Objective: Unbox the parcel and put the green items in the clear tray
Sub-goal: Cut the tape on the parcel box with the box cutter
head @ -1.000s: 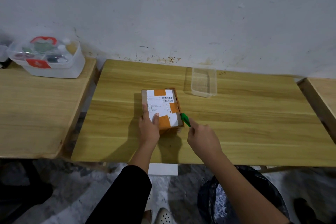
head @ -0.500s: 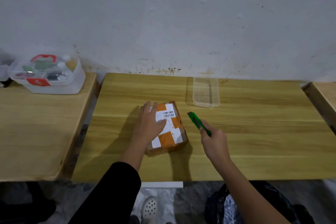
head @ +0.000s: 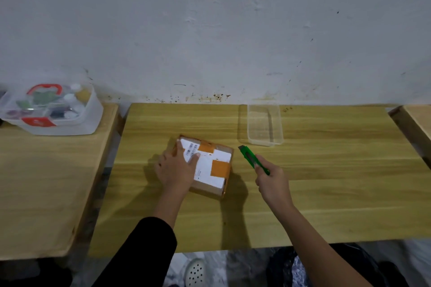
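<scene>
A small cardboard parcel (head: 211,170) with a white label and orange tape lies on the wooden table (head: 314,193), turned at an angle. My left hand (head: 176,168) rests flat on its left side, fingers spread over the label. My right hand (head: 271,180) grips a green utility knife (head: 250,158), whose tip points up and left, just off the parcel's right corner without touching it. The clear tray (head: 264,124) stands empty at the back of the table, beyond the knife.
A lidded white plastic box (head: 51,109) with a red handle and small items inside sits on a second table to the left. A third table edge (head: 417,123) shows at far right. A gap separates the tables; a dark bag (head: 291,268) lies below.
The parcel has been turned clockwise under my left hand, which moved onto its left side. My right hand with the knife drew back from the parcel's edge to the right.
</scene>
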Action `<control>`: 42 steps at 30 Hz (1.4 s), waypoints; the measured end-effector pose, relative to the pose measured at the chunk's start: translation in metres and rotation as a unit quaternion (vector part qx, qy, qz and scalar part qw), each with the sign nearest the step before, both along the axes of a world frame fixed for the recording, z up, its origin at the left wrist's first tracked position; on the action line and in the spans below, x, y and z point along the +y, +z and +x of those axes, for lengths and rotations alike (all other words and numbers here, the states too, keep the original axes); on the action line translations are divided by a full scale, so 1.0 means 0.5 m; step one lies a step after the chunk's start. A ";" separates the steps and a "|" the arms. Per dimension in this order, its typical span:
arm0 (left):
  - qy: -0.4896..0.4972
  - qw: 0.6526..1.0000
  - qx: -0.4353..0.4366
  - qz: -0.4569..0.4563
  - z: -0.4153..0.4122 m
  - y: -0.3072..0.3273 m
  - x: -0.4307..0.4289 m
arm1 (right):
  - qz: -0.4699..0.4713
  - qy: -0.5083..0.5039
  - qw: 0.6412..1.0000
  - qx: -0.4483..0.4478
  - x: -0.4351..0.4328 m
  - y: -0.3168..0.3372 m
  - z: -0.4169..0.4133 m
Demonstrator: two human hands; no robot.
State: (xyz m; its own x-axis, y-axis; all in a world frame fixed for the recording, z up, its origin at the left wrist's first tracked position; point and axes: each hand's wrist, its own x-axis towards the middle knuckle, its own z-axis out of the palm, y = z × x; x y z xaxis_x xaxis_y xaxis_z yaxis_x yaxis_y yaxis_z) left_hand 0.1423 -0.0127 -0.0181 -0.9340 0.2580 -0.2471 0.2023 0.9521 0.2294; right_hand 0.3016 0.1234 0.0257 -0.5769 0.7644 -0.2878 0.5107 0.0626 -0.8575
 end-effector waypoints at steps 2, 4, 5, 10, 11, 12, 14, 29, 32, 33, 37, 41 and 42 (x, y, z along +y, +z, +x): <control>0.013 1.000 -0.008 0.016 0.021 -0.006 -0.028 | 0.002 0.010 1.000 -0.003 -0.007 0.001 0.000; 0.026 0.999 -0.013 0.044 0.054 -0.010 -0.049 | 0.007 0.019 1.000 -0.007 -0.014 -0.001 0.001; 0.036 0.997 -0.019 0.062 0.073 -0.012 -0.054 | 0.008 0.022 1.000 -0.008 -0.018 -0.002 0.002; 0.117 0.971 -0.060 0.199 0.136 -0.022 -0.048 | 0.026 0.042 0.998 -0.024 -0.032 -0.009 0.016; 0.125 0.964 -0.069 0.223 0.140 -0.022 -0.047 | 0.034 0.047 0.998 -0.029 -0.035 -0.007 0.020; 0.129 0.956 -0.081 0.249 0.141 -0.025 -0.046 | 0.044 0.052 0.997 -0.034 -0.036 -0.004 0.022; 0.133 0.939 -0.107 0.300 0.142 -0.029 -0.047 | 0.076 0.071 0.993 -0.052 -0.038 0.005 0.024; 0.171 0.933 -0.103 0.298 0.149 -0.029 -0.035 | 0.230 0.256 0.916 -0.207 -0.031 0.051 0.060; 0.162 0.939 -0.098 0.287 0.149 -0.028 -0.036 | 0.204 0.233 0.934 -0.179 -0.037 0.037 0.090; 0.157 0.940 -0.097 0.286 0.149 -0.028 -0.037 | 0.189 0.217 0.944 -0.159 -0.036 0.030 0.100; 0.139 0.939 -0.088 0.302 0.151 -0.028 -0.046 | 0.075 0.098 0.991 -0.041 -0.026 0.011 0.141; 0.117 0.931 -0.091 0.332 0.159 -0.038 -0.062 | 0.002 0.017 0.999 0.032 -0.010 0.000 0.149; 0.108 0.929 -0.096 0.340 0.158 -0.038 -0.067 | -0.006 0.013 0.999 0.044 -0.010 -0.002 0.145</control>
